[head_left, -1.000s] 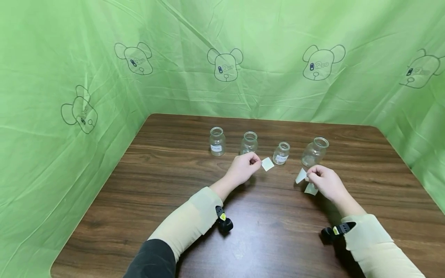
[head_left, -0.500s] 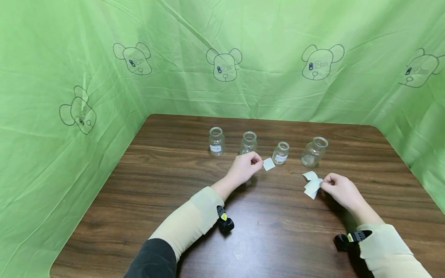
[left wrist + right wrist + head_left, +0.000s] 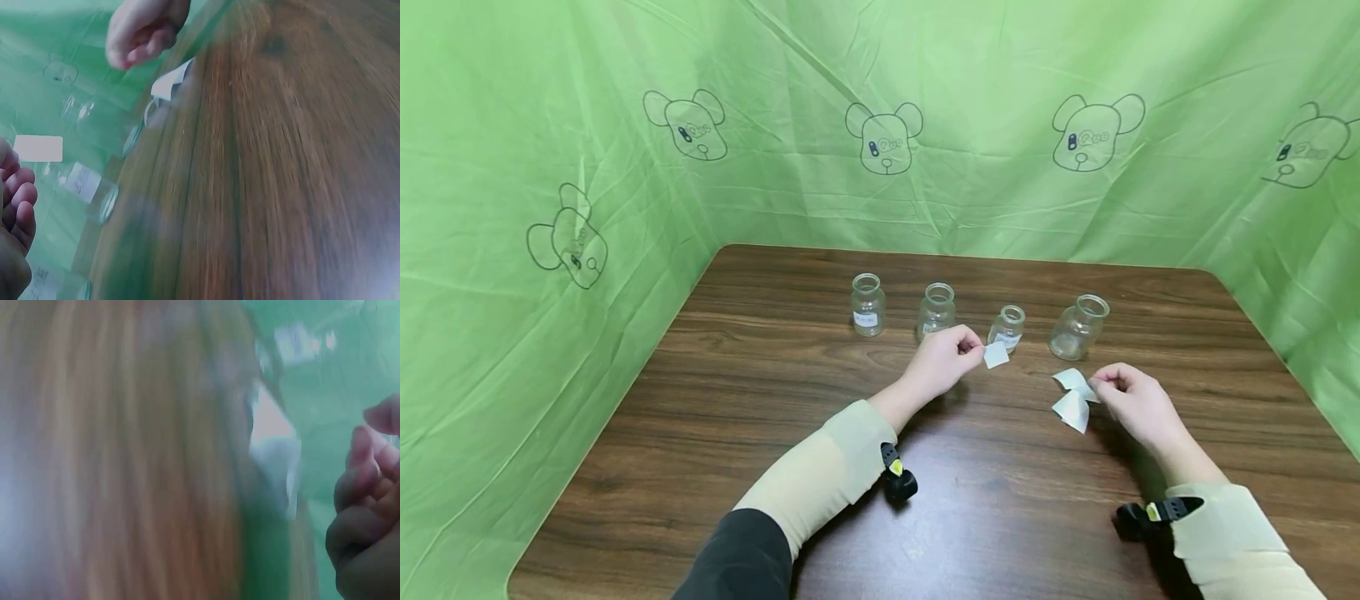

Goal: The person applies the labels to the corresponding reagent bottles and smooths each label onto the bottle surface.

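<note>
Between thumb and forefinger, my left hand pinches a small white sticker label, held just in front of the smallest glass jar. Behind that hand stands a second glass jar, its lower part partly covered. My right hand hovers at the right edge of several curled white paper pieces lying on the table. In the right wrist view, its thumb and forefinger are apart, fingers loosely curled, and the paper sits away from them. The rightmost glass jar shows no label on its visible side.
At the left end of the row stands another glass jar with a white printed label. All the jars are upright without lids on a dark wooden table. A green curtain surrounds the table's back and sides.
My right hand has carried a paper piece down to the right, laid it with the others and let go. The left hand has shifted slightly right with the label.
</note>
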Demonstrator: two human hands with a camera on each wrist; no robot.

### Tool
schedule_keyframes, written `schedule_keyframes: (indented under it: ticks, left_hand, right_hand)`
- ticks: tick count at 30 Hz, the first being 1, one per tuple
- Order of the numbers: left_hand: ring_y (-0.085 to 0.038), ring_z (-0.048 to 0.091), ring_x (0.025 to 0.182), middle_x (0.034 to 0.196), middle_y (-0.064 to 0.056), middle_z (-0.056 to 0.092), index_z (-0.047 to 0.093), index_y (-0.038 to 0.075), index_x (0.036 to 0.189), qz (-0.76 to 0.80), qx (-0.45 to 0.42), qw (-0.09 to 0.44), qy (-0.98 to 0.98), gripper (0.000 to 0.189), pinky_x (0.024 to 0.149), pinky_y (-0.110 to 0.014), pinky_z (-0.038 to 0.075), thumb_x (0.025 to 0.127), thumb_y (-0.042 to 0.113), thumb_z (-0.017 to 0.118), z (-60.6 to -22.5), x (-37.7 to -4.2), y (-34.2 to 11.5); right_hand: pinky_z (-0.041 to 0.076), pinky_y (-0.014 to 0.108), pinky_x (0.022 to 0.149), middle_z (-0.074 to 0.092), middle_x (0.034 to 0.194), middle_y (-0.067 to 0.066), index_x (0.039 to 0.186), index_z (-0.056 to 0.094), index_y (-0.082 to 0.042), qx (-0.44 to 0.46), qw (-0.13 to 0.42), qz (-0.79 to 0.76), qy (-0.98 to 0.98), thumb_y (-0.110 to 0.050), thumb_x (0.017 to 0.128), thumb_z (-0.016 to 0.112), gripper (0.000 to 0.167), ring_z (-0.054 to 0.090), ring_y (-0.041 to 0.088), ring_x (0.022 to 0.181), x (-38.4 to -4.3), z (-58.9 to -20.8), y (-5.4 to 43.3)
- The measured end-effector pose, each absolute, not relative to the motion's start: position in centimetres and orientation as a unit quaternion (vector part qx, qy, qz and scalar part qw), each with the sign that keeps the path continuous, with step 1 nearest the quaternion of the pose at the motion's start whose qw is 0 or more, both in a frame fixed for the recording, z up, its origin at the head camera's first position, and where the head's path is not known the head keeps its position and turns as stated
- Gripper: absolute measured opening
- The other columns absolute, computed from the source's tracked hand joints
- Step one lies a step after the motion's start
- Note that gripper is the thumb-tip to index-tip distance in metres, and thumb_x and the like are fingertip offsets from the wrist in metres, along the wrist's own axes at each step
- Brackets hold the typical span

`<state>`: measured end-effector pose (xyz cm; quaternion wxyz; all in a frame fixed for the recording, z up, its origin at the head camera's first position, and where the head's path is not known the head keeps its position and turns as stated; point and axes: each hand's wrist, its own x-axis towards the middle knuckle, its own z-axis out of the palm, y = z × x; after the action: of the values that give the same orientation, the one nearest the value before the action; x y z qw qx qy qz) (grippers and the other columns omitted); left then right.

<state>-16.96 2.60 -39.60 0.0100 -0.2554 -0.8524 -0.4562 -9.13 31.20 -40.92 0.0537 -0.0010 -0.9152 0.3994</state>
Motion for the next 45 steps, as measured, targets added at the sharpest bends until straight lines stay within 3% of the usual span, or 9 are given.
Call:
schedule_keyframes:
  ticks: [4,14,23,31,35,40,45]
  left_hand:
    - [-0.001,0.053,0.069,0.076,0.010,0.062,0.065,0.014,0.086,-0.443,-0.268,0.017,-0.855,0.006,0.065,-0.014,0.043,0.088,0.016,0.060,-39.3,-16.6,3.9]
    - [0.002,0.051,0.073,0.080,0.012,0.058,0.065,0.016,0.090,-0.411,-0.313,0.016,-0.856,0.008,0.066,-0.009,0.038,0.090,0.021,0.060,-39.4,-15.9,6.6]
    - [0.000,0.053,0.084,0.091,0.009,0.059,0.068,0.016,0.091,-0.389,-0.344,0.027,-0.854,0.010,0.074,-0.006,0.036,0.089,0.024,0.063,-39.4,-15.9,7.4]
    - [0.004,0.051,0.081,0.090,0.010,0.057,0.068,0.016,0.094,-0.395,-0.343,0.022,-0.852,0.011,0.072,-0.005,0.036,0.088,0.025,0.065,-40.0,-16.2,7.9]
    - [0.003,0.051,0.080,0.089,0.010,0.058,0.066,0.013,0.098,-0.423,-0.316,0.004,-0.849,0.012,0.071,-0.006,0.038,0.089,0.021,0.064,-40.1,-16.4,8.0]
    - [0.003,0.054,0.078,0.089,0.008,0.062,0.064,0.009,0.104,-0.461,-0.276,-0.024,-0.843,0.018,0.071,-0.008,0.040,0.090,0.019,0.062,-40.0,-16.5,8.4]
    - [0.003,0.052,0.075,0.086,0.008,0.062,0.065,0.010,0.099,-0.449,-0.276,-0.011,-0.850,0.012,0.068,-0.007,0.039,0.090,0.018,0.062,-40.1,-16.4,9.0]
  right_hand:
    - [0.041,0.023,0.047,0.063,0.070,-0.003,0.097,0.058,0.009,0.011,0.036,0.506,-0.862,-0.019,0.094,0.057,0.028,0.049,0.009,0.051,-9.6,-40.3,28.7]
    - [0.044,0.026,0.047,0.071,0.087,-0.003,0.103,0.063,0.004,0.033,0.026,0.569,-0.821,-0.025,0.094,0.058,0.032,0.053,0.013,0.049,-10.5,-39.1,24.5]
    - [0.039,0.023,0.041,0.066,0.072,-0.008,0.086,0.066,-0.016,-0.017,0.024,0.632,-0.775,-0.020,0.093,0.060,0.010,0.052,0.009,0.045,-10.7,-39.2,24.2]
    - [0.040,0.022,0.044,0.059,0.067,-0.012,0.099,0.057,0.009,-0.033,0.040,0.561,-0.826,-0.013,0.092,0.057,0.023,0.051,0.009,0.047,-10.9,-39.2,24.9]
    - [0.039,0.021,0.043,0.062,0.068,-0.013,0.096,0.055,0.009,-0.024,0.036,0.552,-0.833,-0.011,0.092,0.056,0.020,0.049,0.008,0.047,-11.1,-39.2,25.7]
    - [0.039,0.021,0.044,0.063,0.069,-0.006,0.093,0.056,0.006,0.001,0.039,0.523,-0.852,-0.010,0.092,0.056,0.017,0.047,0.008,0.048,-11.3,-39.4,26.7]
    - [0.040,0.023,0.047,0.062,0.068,-0.006,0.093,0.059,0.004,0.013,0.052,0.473,-0.879,-0.012,0.091,0.057,0.017,0.049,0.010,0.048,-11.5,-39.5,27.2]
